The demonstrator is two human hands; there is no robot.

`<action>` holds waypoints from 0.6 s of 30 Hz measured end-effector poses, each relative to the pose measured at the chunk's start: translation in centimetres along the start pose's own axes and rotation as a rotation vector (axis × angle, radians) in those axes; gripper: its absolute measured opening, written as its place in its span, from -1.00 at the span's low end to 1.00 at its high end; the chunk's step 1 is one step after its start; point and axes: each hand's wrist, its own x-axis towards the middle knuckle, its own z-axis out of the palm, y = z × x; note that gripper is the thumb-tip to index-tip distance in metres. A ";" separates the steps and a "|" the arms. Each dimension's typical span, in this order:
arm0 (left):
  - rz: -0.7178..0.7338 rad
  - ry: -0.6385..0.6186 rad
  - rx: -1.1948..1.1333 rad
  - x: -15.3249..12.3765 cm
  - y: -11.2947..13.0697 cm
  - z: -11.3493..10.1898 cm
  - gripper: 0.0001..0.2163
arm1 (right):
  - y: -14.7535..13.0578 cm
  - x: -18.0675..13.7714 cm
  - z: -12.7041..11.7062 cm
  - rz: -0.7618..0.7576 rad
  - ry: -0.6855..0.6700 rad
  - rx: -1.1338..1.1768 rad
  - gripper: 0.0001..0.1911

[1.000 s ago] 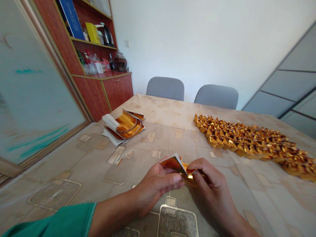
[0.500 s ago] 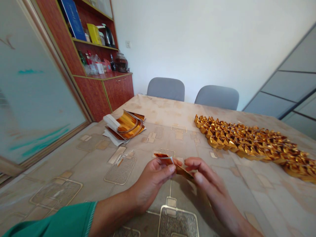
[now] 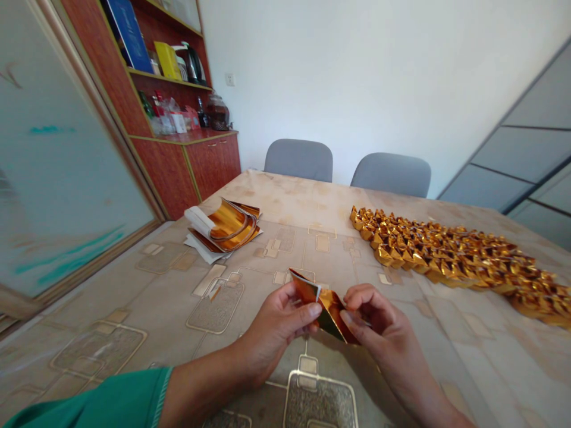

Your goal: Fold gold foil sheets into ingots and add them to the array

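Note:
Both my hands hold one folded piece of gold foil paper (image 3: 325,302) just above the table. My left hand (image 3: 276,324) pinches its left end between thumb and fingers, where a white underside shows. The right end is pinched by my right hand (image 3: 373,321), fingers curled round it. A long heap of several folded gold paper pieces (image 3: 450,255) lies on the table at the right. At the left of the table sits a stack of curled gold foil sheets (image 3: 227,229) with white paper under it.
The table (image 3: 134,309) has a beige patterned cover. Two grey chairs (image 3: 298,159) (image 3: 391,173) stand at its far side. A red-brown cabinet (image 3: 187,154) with shelves of bottles and a kettle stands at the back left, beside a frosted glass door (image 3: 57,178).
The gold paper has been turned and refolded between my hands. It now stands more upright, and my right fingers have curled back onto its right end.

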 end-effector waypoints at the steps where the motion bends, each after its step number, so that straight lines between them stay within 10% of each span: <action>1: 0.004 -0.001 0.004 0.0 0.0 -0.1 -0.70 | -0.1 -0.2 -0.1 0.016 -0.050 0.002 -0.72; 5: 0.024 0.012 0.009 0.2 0.1 -0.2 -0.70 | -0.2 -0.4 -0.3 0.107 -0.239 0.115 -0.62; 18: 0.049 0.015 0.018 0.5 0.2 -0.1 -0.71 | 0.2 0.1 -0.3 0.106 -0.203 0.130 -0.81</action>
